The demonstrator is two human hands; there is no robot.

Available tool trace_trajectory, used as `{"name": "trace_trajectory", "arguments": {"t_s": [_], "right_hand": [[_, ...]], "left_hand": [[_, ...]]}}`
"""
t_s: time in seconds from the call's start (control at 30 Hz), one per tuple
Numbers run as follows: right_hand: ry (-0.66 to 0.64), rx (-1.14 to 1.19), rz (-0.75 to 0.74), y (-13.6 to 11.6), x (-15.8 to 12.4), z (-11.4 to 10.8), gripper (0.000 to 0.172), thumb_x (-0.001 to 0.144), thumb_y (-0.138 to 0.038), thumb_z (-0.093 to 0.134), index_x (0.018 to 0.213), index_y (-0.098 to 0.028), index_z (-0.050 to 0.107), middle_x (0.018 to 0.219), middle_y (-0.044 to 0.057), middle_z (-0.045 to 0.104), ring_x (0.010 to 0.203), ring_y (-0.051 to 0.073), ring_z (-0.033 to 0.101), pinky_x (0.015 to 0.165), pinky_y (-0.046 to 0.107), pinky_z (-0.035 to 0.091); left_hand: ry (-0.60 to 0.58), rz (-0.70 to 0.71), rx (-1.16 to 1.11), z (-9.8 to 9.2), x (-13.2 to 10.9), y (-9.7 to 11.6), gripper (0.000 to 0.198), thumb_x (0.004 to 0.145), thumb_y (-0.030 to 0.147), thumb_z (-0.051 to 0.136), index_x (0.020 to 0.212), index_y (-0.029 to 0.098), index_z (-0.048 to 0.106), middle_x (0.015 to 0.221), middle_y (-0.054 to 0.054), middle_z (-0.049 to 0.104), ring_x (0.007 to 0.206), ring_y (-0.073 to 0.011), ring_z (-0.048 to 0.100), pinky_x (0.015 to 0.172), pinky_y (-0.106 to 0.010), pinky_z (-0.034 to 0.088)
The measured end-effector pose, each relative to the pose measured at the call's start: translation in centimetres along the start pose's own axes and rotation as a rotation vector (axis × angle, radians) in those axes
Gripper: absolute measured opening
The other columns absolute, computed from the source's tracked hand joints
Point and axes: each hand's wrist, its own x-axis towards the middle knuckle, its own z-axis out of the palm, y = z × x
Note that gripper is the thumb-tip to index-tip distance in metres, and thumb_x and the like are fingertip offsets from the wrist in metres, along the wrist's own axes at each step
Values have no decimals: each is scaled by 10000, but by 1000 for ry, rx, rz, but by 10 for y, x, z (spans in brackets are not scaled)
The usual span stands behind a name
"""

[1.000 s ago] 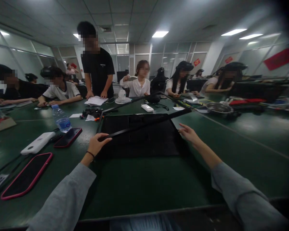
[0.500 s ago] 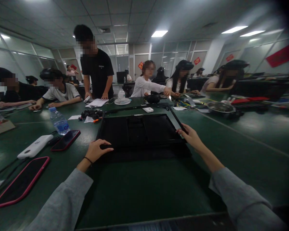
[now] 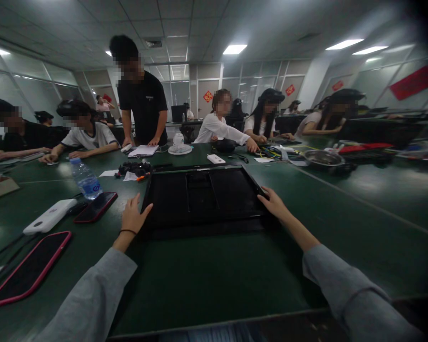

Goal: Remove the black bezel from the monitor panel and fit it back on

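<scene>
A wide, shallow black monitor housing [image 3: 201,190] with a recessed middle section lies flat on the green table in front of me. A thin black frame [image 3: 250,180] rests around its rim. At the left edge is my left hand [image 3: 132,218], its thumb over the frame and its fingers along the outer side. My right hand [image 3: 274,203] grips the opposite edge, thumb on the frame's top and fingers curled at the outside. The undersides of both edges are hidden.
On the green table [image 3: 214,275], a water bottle [image 3: 85,178], a white device [image 3: 50,216] and two phones, one red-rimmed [image 3: 32,268], lie left. Beyond the housing are a white box [image 3: 216,159], a small fan [image 3: 180,149], a metal bowl [image 3: 324,159] and co-workers.
The thin frame, raised and tilted at the far side before, now lies down on the housing. My left hand has shifted from the near-left corner up along the left edge.
</scene>
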Motion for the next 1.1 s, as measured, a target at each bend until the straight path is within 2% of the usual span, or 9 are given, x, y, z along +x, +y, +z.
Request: {"name": "trace_trajectory", "arguments": {"t_s": [0.07, 0.13, 0.2, 0.3, 0.4, 0.57, 0.7, 0.97, 1.1], "right_hand": [[-33, 39, -11, -2, 0, -1, 457, 827, -394, 588, 1231, -180, 592, 1123, 124, 703, 1048, 274, 665, 942, 458, 527], [-8, -1, -82, -6, -2, -2, 417, 839, -369, 563, 1212, -189, 608, 1179, 125, 693, 1113, 279, 641, 1004, 470, 491], [49, -87, -144, -10, -7, -4, 411, 851, -346, 533, 1226, -194, 606, 1216, 129, 680, 1156, 291, 617, 1053, 490, 449], [92, -162, -178, -14, -13, -8, 421, 876, -353, 489, 1251, -193, 593, 1222, 136, 674, 1141, 299, 622, 1052, 497, 447], [84, -170, -179, -14, -16, -13, 424, 879, -366, 478, 1242, -180, 592, 1213, 144, 673, 1119, 304, 633, 1030, 491, 465], [59, -167, -180, -9, -22, -20, 422, 872, -374, 496, 1244, -195, 582, 1241, 138, 666, 1147, 309, 624, 1031, 501, 462], [77, -207, -161, -6, -29, -21, 420, 856, -364, 501, 1222, -181, 594, 1229, 158, 668, 1145, 327, 627, 1036, 517, 455], [24, -247, -63, -10, -33, -15, 350, 826, -312, 540, 1148, -189, 600, 1092, 154, 711, 1058, 326, 672, 974, 507, 507], [17, -285, -72, -11, -34, -12, 341, 856, -320, 516, 1160, -178, 575, 1089, 174, 704, 1063, 331, 671, 965, 498, 508]], "left_hand": [[-100, -63, -10, 6, 2, -7, 617, 893, 477, 559, 1409, 141, 515, 1359, -172, 595, 1134, -268, 637, 1010, -428, 480], [-160, -64, -3, 10, 2, -10, 528, 930, 411, 496, 1385, 148, 544, 1331, -159, 627, 1121, -263, 650, 1002, -420, 491], [-149, -37, 42, 10, 0, -8, 481, 943, 352, 456, 1368, 154, 565, 1328, -150, 640, 1160, -271, 637, 1022, -423, 481], [-113, -7, 125, 2, -4, 1, 473, 950, 335, 425, 1354, 141, 577, 1331, -159, 645, 1201, -295, 620, 1036, -430, 468], [-93, -10, 156, -11, -9, 10, 474, 950, 360, 411, 1335, 146, 587, 1276, -158, 678, 1160, -310, 643, 986, -425, 487], [-97, -58, 172, -25, -17, 14, 415, 883, 415, 511, 1209, 193, 641, 1154, -115, 726, 1084, -316, 670, 909, -413, 505], [-164, -76, 191, -25, -21, 11, 395, 846, 415, 540, 1160, 195, 636, 1123, -112, 728, 1053, -306, 680, 883, -403, 506], [-183, -152, 223, -24, -19, 13, 408, 845, 409, 541, 1195, 205, 593, 1030, -112, 747, 995, -306, 701, 840, -402, 510], [-193, -146, 202, -17, -17, 6, 452, 892, 421, 498, 1279, 194, 552, 1157, -137, 725, 1030, -301, 699, 859, -403, 515]]}}
